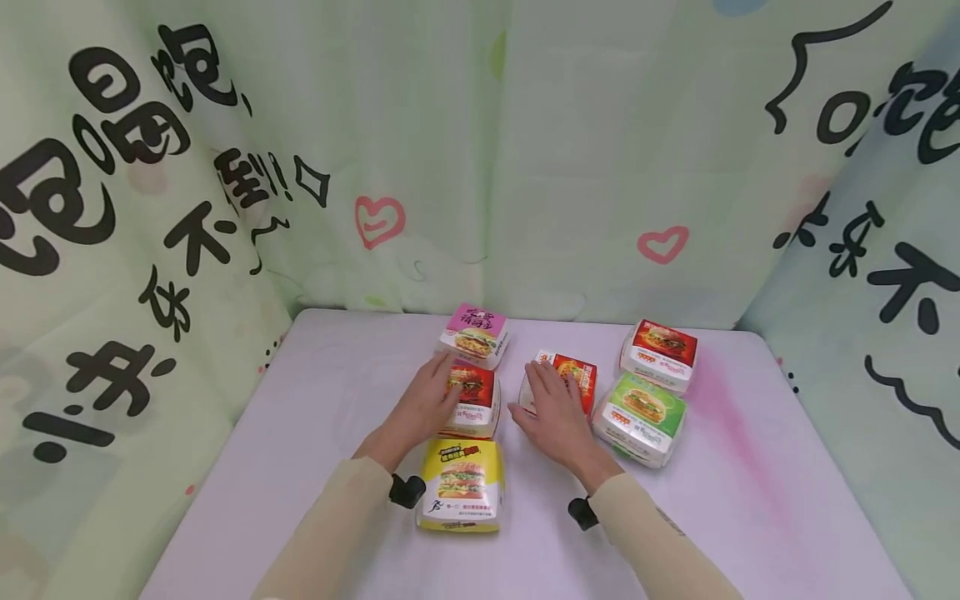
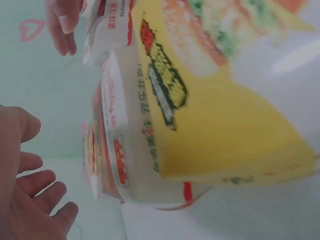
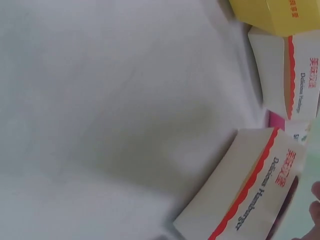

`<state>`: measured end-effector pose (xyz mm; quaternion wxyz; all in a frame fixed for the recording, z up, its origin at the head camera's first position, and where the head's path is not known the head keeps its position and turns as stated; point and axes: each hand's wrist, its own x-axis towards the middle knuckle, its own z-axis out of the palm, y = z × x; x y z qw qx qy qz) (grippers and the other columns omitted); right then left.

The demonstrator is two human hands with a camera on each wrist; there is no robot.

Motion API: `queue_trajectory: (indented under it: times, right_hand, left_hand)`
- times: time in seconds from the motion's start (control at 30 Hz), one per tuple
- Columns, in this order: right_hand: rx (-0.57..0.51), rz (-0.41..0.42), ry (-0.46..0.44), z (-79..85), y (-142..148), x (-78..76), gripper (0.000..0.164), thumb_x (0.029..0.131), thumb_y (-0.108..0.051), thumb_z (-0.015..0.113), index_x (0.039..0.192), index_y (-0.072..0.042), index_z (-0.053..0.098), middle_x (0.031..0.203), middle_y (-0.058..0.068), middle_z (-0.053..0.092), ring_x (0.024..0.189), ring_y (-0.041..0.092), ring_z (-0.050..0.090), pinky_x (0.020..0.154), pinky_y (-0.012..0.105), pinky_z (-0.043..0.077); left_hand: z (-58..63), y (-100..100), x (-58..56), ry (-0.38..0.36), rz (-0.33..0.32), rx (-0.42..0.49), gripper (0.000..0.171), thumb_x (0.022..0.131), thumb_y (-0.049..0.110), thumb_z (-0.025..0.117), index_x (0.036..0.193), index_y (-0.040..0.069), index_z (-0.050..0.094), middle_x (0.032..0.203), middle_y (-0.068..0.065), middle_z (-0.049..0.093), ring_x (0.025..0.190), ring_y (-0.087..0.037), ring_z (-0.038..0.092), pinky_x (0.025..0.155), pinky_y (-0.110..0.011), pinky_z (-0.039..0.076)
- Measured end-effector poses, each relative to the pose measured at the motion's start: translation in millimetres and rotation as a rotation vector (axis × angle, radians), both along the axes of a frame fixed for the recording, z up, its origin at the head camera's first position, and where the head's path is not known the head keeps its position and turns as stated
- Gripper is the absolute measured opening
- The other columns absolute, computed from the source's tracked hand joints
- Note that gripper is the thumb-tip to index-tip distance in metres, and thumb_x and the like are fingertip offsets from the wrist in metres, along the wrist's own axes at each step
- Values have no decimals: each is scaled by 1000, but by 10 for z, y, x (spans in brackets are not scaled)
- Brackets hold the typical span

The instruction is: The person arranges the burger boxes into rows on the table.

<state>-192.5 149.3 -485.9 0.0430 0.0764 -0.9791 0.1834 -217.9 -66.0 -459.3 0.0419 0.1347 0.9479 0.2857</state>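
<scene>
The left red-topped burger box (image 1: 477, 408) sits mid-row on the counter (image 1: 300, 467), between a pink-topped box (image 1: 475, 333) on its far side and a yellow box (image 1: 461, 487) on its near side; the left hand (image 1: 427, 398) reaches in from its left, palm down, fingers extended and slightly parted, fingertips over its left edge; whether they touch the card, I cannot tell. The right red-topped burger box (image 1: 583, 379) lies to the right of that row, turned at a slant; the right hand (image 1: 553, 408) lies across it in the head view, fingers straight, thumb spread out to the left; contact there is also unclear. Both forearms slant inward and forward in loose beige sleeves (image 1: 330, 525), with a small black device (image 1: 407, 491) at the left wrist.

The boxes are folded card with printed burger pictures; white sides carry a scalloped red line and "Delicious Hamburger"; the yellow one has a smooth, glossy face. Farther right, a third red-topped box (image 1: 660, 350) stands just behind a green-topped box (image 1: 641, 417); the counter's covering is pale lilac, with a pink smear; around it hangs soft, pale green cloth (image 1: 577, 167), printed with black characters and red heart outlines.
</scene>
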Motion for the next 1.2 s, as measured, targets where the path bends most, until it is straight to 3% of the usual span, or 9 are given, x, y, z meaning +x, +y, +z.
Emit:
queue_trajectory:
  times: [0.37, 0.6, 0.9, 1.2]
  right_hand:
    - [-24, -131, 17, -41, 199, 55, 79, 83, -45, 55, 143, -7, 20, 148, 10, 19, 136, 29, 14, 110, 54, 7]
    - [-101, -165, -13, -56, 263, 99, 80, 84, -41, 55, 142, -3, 15, 148, 13, 14, 136, 30, 13, 111, 51, 10]
    - [-181, -220, -57, -81, 317, 151, 78, 87, -41, 51, 142, -1, 12, 149, 18, 7, 136, 34, 13, 110, 50, 18]
    - [-140, -281, -71, -64, 342, 165, 81, 86, -41, 50, 141, 4, 12, 147, 23, 10, 134, 37, 16, 110, 49, 19]
  left_hand:
    - [149, 270, -160, 58, -93, -68, 60, 92, 30, 47, 143, 14, 21, 148, -2, 20, 136, -20, 22, 106, -38, 31]
    - [184, 431, -203, 21, -158, -102, 59, 94, 31, 42, 144, 15, 17, 150, 0, 16, 138, -17, 17, 110, -37, 24]
    - [126, 721, -187, -7, -203, -146, 60, 94, 32, 42, 144, 15, 16, 151, -1, 15, 138, -18, 16, 111, -36, 23]
    - [-29, 1013, -173, -73, -229, -142, 60, 93, 30, 44, 144, 15, 17, 150, -1, 17, 138, -16, 18, 111, -33, 22]
